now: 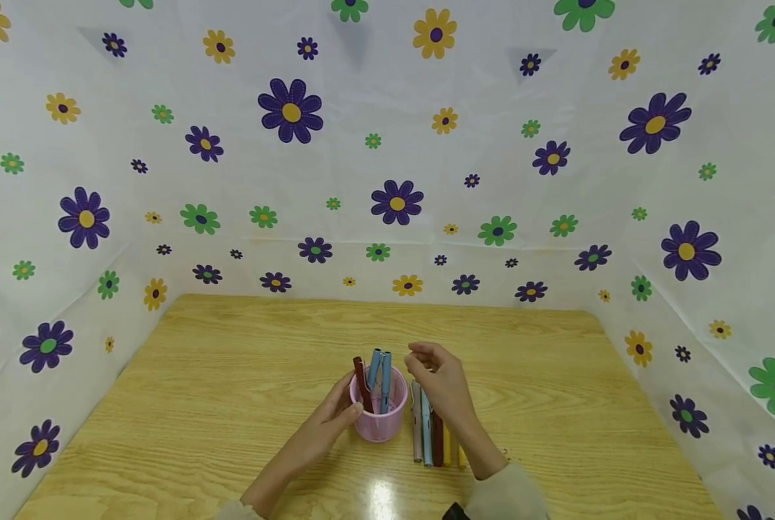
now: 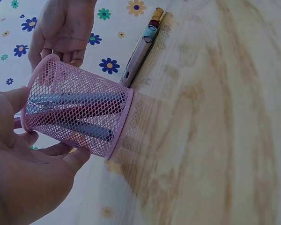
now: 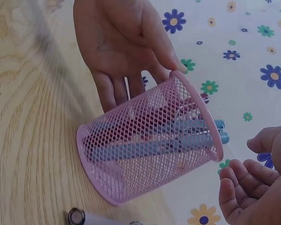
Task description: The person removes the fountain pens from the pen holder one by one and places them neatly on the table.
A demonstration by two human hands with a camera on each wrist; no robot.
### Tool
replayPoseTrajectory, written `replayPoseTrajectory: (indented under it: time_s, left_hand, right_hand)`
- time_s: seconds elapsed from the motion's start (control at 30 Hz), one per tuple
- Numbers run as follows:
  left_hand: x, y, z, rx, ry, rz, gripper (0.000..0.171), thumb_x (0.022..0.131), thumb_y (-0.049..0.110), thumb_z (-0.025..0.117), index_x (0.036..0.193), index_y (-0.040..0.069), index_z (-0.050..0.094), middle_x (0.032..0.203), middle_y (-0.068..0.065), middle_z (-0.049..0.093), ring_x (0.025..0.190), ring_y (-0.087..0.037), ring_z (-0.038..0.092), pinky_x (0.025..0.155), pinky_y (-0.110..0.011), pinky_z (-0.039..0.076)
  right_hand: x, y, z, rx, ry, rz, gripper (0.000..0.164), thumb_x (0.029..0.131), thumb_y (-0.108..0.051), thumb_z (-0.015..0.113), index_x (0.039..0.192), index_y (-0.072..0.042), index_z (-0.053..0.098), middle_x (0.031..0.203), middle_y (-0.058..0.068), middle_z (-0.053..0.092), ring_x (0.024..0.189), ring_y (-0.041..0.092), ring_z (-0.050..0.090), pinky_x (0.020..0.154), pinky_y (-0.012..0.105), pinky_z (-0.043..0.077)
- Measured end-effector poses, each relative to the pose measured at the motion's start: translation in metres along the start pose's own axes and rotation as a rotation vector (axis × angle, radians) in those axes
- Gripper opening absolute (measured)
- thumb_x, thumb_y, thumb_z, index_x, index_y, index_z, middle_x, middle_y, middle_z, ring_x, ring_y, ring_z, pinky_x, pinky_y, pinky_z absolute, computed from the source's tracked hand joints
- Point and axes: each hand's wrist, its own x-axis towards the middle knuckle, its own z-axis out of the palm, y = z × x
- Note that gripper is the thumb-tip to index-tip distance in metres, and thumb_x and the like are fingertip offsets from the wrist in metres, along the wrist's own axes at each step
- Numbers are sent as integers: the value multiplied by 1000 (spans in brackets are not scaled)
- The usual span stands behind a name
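Observation:
A pink mesh pen cup (image 1: 378, 429) stands on the table, with my left hand (image 1: 325, 427) curled round its left side and the thumb at the rim. Inside lean a dark red pen (image 1: 362, 379) and two blue pens (image 1: 386, 379), their caps above the rim. My right hand (image 1: 444, 383) hovers just right of the cup, its fingers loosely bent and nothing between them. Below it lies a row of pens: a grey pen (image 1: 416, 437), a light blue pen (image 1: 427, 440), a dark red pen (image 1: 438, 449) and yellow pens (image 1: 447, 449), partly hidden by the right forearm.
The wood-grain table (image 1: 231, 375) extends on both sides of the hands. A white flower-print sheet (image 1: 335, 166) walls in its back and both sides. Small dark specks (image 1: 509, 456) mark the tabletop by the right forearm.

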Motion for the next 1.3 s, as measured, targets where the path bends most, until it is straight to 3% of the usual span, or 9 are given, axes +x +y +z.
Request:
replayPoseTrajectory:
  time_s: [0.1,0.3,0.6,0.83,1.3]
  left_hand:
    - [0,0,0,-4,-4,6,65,113,22,45,167,14,10,167,-26,20,153,-41,21,121,-57,26]
    - [0,0,0,-13,-11,11,64,113,20,44,167,14,11,166,-27,23,153,-42,23,121,-58,27]
    - [0,-1,0,-25,-14,4,64,113,20,44,167,14,10,167,-25,20,154,-39,20,122,-57,24]
    - [-1,-1,0,-27,-22,13,64,113,21,43,167,16,9,167,-25,20,154,-40,20,122,-57,23]
    - [-2,1,-1,-13,-23,12,64,113,21,42,167,16,8,168,-24,17,154,-40,17,122,-57,22]
  right_hand:
    - [0,-3,5,-10,1,-21,25,98,-11,72,120,1,72,103,10,73,90,20,66,78,23,55]
    - [2,-5,13,-4,-19,-59,26,96,-12,74,120,-1,72,105,9,74,96,22,67,84,27,56]
    - [8,1,22,-63,-76,-63,26,95,-10,75,119,0,72,105,9,73,96,22,67,84,29,56]
    - [9,5,25,-92,-111,-13,25,94,-16,77,113,1,76,102,9,74,95,21,66,79,28,57]
    - [8,5,23,-137,-105,2,27,96,-22,76,109,2,77,103,11,75,97,24,68,79,33,60]
